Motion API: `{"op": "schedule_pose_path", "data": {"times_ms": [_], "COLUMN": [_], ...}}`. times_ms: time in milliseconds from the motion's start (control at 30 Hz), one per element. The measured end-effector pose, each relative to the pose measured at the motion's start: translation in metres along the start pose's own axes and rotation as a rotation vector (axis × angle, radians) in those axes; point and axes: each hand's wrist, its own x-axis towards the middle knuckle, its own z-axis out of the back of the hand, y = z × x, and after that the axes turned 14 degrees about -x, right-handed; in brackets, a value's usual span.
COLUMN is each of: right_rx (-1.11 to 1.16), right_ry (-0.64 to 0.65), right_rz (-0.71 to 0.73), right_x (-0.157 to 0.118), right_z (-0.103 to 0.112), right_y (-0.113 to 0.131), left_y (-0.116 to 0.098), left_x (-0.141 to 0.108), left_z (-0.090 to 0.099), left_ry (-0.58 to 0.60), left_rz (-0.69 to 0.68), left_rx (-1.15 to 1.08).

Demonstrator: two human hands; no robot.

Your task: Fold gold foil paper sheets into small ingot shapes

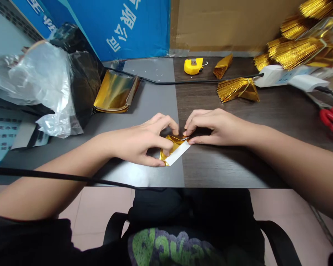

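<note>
Near the table's front edge, a sheet of gold foil paper (pixel 178 153) lies partly folded, its white backing showing along the side facing me. My left hand (pixel 152 140) grips its left end, thumb at the lower corner and a finger bent onto the gold face. At the other end, my right hand (pixel 211 125) pinches the right corner between thumb and fingertips. Farther back on the left lies a stack of gold foil sheets (pixel 115 90). A tied bundle of folded gold foil (pixel 237 89) and a single folded gold piece (pixel 222 66) rest at the back right.
A yellow tape measure (pixel 193 66) sits near the cardboard box (pixel 211 26). A black cable (pixel 161 82) runs to a white power strip (pixel 272 75). Plastic bags (pixel 55 81) stand left; red-handled scissors (pixel 331 118) and several gold bundles (pixel 296 48) are at right.
</note>
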Motion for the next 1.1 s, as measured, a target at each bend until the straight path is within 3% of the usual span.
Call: {"op": "schedule_pose_path", "data": {"times_ms": [200,333,633,900,1000,1100], "right_rx": [-0.053,-0.120,-0.279,-0.438,-0.478,-0.492], "right_ry": [0.022,0.041,-0.067,-0.013,-0.018,-0.141], "right_rz": [0.072,0.047,0.186,0.120,0.140,0.066], "right_x": [0.002,0.000,-0.016,-0.041,-0.050,-0.055], "right_z": [0.002,0.003,-0.011,-0.014,-0.020,-0.030], "right_y": [0.008,0.013,0.029,0.082,0.104,0.116], "left_y": [-0.022,-0.029,-0.040,-0.060,-0.064,-0.065], "left_x": [-0.008,-0.023,-0.040,-0.058,-0.061,-0.060], "left_z": [-0.004,-0.024,-0.068,-0.088,-0.103,-0.116], "left_ry": [-0.044,-0.161,-0.429,-0.403,-0.503,-0.620], "left_rz": [0.116,0.099,0.057,0.051,0.031,0.031], "left_rx": [0.144,0.143,0.263,0.394,0.408,0.376]}}
